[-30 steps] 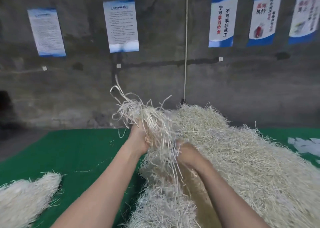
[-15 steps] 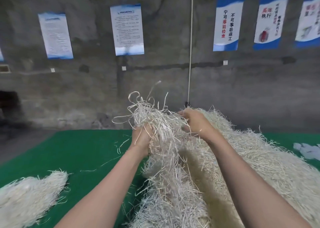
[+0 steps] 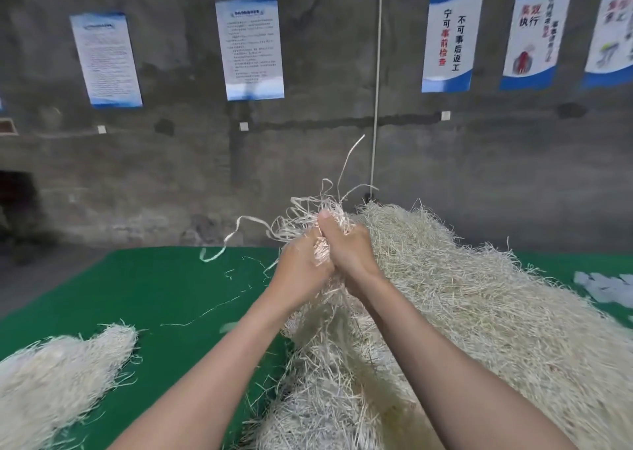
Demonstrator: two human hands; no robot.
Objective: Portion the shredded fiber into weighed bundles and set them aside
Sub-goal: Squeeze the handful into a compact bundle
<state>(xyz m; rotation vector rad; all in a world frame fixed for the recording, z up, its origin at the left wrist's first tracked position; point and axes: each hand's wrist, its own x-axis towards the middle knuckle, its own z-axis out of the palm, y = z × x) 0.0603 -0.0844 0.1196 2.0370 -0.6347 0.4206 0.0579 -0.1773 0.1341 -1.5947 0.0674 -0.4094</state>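
Fiber (image 3: 479, 312) lies heaped across the frame's right half. At centre the left hand (image 3: 301, 271) and right hand (image 3: 349, 254) together clench one tuft (image 3: 308, 213). One bundle (image 3: 51, 381) lies lower left, so most looks unportioned.

Pale cream shredded fiber (image 3: 479, 312); plain green counter (image 3: 154, 295); mottled grey wall (image 3: 171, 182); white, blue-banded posters (image 3: 250, 45) at 12 o'clock.

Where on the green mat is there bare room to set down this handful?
Widest bare patch: green mat between the small pile at lower left, the big pile and the mat's far edge, only stray strands on it. A narrow strip shows between big pile and white scraps. Crowded: below the left hand and right hand gripping the handful, and rightward.
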